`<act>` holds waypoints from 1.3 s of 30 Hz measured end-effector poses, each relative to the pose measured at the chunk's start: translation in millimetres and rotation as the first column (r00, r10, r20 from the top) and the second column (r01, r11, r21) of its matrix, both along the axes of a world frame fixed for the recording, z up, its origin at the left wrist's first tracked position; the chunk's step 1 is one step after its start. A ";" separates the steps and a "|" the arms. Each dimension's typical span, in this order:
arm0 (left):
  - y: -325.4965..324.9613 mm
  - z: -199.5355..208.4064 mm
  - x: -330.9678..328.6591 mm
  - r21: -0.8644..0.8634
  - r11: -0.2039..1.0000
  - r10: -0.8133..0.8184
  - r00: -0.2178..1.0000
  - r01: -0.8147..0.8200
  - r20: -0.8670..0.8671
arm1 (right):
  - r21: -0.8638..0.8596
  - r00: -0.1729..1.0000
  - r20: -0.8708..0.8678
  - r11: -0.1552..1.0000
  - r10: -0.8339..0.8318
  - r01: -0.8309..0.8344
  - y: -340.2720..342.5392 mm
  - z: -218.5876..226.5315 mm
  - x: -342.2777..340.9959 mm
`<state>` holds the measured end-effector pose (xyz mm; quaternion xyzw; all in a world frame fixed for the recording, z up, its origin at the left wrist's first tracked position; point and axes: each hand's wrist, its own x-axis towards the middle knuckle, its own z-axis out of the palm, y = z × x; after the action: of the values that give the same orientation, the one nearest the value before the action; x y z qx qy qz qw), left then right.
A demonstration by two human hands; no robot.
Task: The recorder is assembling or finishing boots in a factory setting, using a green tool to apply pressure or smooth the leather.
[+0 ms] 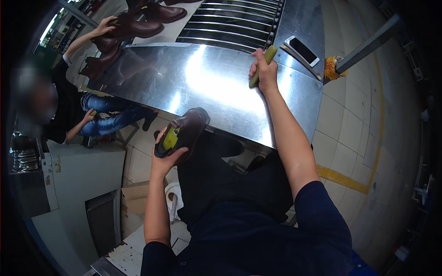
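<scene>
My left hand is closed around the heel end of a dark brown leather shoe, held just off the near edge of the metal table. Its toe points up and away, and a yellow-green surface shows in the shoe's opening. Over the right part of the table, my right hand grips an olive-green, bar-shaped piece with rounded ends. The bar sticks out above and below my fist; its exact kind cannot be made out.
Shiny sheet metal covers the table, with a rack of metal rollers beyond. A white phone lies at far right. Several brown shoes stand at far left, where a co-worker's hand touches one. A grey cabinet stands left.
</scene>
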<state>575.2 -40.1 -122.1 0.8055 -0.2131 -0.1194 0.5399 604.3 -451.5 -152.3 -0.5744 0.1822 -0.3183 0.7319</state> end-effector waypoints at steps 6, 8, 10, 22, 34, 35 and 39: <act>-16.0 2.9 -9.7 0.143 0.989 -0.082 0.966 0.047 0.247 | 0.021 0.997 -0.067 0.999 0.039 -0.038 -0.9 -1.7 3.7; -13.8 -8.2 -16.8 0.123 0.990 -0.105 0.919 0.063 0.380 | -0.093 0.996 -0.091 0.995 0.028 -0.036 -1.9 -7.5 4.9; -12.4 -17.9 -25.4 0.138 0.989 -0.108 0.910 0.057 0.401 | -0.115 0.995 -0.096 0.993 0.024 -0.035 -3.9 -12.0 8.1; -10.5 -21.9 10.6 0.033 0.996 -0.081 0.987 0.077 0.137 | 0.033 0.995 0.028 0.994 0.100 -0.101 4.7 -4.1 8.7; -5.9 -29.5 33.7 0.003 0.965 -0.253 0.931 0.262 0.261 | 0.682 0.933 0.160 0.647 0.322 -0.340 136.8 24.7 27.9; -12.0 -20.4 29.7 0.023 0.974 -0.222 0.935 0.225 0.276 | 0.708 0.929 0.171 0.615 0.329 -0.348 138.1 21.5 29.0; -8.4 -23.6 26.6 -0.002 0.983 -0.178 0.947 0.185 0.266 | 0.756 0.917 0.209 0.539 0.341 -0.372 140.8 14.6 32.8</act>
<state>601.8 -48.5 -145.6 0.7838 -0.3580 -0.0569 0.5042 637.1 -310.7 -137.7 -0.2166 0.1682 -0.0616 0.9597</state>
